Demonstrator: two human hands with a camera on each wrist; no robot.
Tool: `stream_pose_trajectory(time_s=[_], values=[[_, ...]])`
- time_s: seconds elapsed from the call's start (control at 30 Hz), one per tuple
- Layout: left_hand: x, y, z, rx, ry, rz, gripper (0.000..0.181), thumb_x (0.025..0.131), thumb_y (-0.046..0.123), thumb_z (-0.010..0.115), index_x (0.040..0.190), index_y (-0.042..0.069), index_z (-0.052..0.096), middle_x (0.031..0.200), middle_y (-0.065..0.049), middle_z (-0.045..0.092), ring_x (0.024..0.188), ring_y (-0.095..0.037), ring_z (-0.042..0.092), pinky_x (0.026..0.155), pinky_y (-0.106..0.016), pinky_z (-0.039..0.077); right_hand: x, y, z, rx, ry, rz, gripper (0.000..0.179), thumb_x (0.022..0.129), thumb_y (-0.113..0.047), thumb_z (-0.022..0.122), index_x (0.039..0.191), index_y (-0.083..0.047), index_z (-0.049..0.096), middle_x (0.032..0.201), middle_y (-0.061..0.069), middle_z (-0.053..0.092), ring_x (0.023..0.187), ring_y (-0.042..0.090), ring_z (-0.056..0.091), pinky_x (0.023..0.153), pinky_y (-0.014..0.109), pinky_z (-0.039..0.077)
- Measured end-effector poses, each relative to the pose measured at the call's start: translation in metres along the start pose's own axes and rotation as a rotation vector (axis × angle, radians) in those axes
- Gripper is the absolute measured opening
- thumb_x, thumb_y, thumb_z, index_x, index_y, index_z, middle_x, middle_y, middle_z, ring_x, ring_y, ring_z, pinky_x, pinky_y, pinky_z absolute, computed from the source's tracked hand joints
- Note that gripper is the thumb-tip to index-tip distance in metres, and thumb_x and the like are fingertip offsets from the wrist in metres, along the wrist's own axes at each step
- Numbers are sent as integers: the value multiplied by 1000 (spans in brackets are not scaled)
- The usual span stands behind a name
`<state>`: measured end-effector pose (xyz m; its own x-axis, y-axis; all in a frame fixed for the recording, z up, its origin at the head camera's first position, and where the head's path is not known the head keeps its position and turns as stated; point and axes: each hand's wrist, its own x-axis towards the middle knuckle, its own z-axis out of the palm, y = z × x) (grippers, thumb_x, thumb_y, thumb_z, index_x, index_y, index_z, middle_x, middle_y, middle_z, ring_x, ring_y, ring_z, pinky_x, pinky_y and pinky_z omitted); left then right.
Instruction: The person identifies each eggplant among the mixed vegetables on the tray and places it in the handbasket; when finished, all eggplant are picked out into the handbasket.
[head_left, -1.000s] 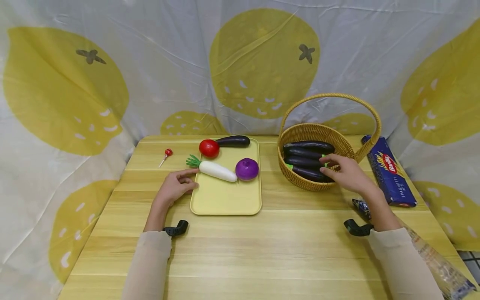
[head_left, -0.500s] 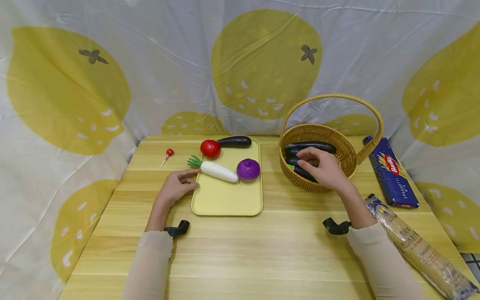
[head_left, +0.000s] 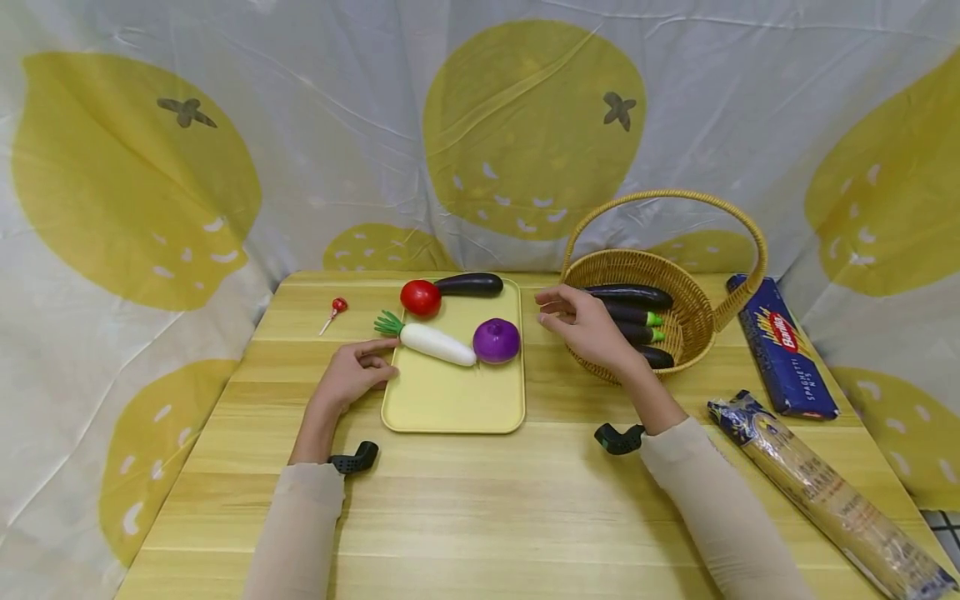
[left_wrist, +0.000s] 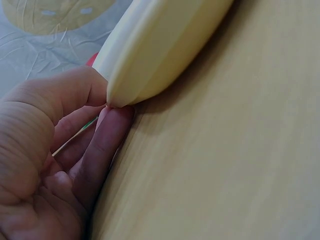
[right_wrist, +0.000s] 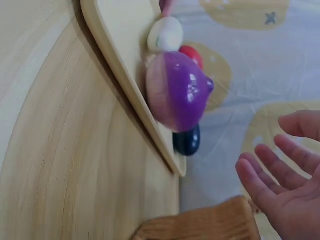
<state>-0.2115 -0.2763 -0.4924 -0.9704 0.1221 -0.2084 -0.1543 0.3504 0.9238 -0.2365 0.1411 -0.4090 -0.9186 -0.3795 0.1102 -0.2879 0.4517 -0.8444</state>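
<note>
My left hand pinches the left edge of a pale yellow tray; the left wrist view shows thumb and fingers at the tray's rim. On the tray lie a white radish with green leaves, a purple onion, a red tomato and a dark eggplant. My right hand is empty, fingers loosely bent, over the left rim of a wicker basket. Behind it, several eggplants lie in the basket, partly hidden by the hand. In the right wrist view, the onion is near these fingers.
A blue spaghetti box lies right of the basket, whose tall handle arches over it. A clear bag of pasta lies at the front right. A red lollipop lies left of the tray. A lemon-print curtain hangs behind.
My right hand has moved left across the basket, from over the eggplants' green ends to the basket's left rim, uncovering the pasta bag and those ends. The left hand stays on the tray.
</note>
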Motion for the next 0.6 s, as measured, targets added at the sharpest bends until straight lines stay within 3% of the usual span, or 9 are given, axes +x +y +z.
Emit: stream_pose_trajectory(time_s=[0.3, 0.6], values=[[-12, 23, 2, -14, -23, -14, 57, 90, 2, 76, 144, 4, 60, 91, -17, 73, 77, -13, 67, 71, -27, 62, 39, 6, 27, 0, 1, 62, 43, 102, -29, 65, 140, -10, 59, 143, 15, 59, 131, 33, 59, 104, 49, 53], [-1, 2, 2, 0, 4, -8, 57, 90, 7, 79, 144, 12, 62, 90, -10, 74, 76, -10, 66, 70, -25, 61, 68, 13, 41, -2, 2, 94, 52, 104, -32, 63, 148, -8, 50, 148, 13, 54, 134, 34, 55, 108, 49, 50]])
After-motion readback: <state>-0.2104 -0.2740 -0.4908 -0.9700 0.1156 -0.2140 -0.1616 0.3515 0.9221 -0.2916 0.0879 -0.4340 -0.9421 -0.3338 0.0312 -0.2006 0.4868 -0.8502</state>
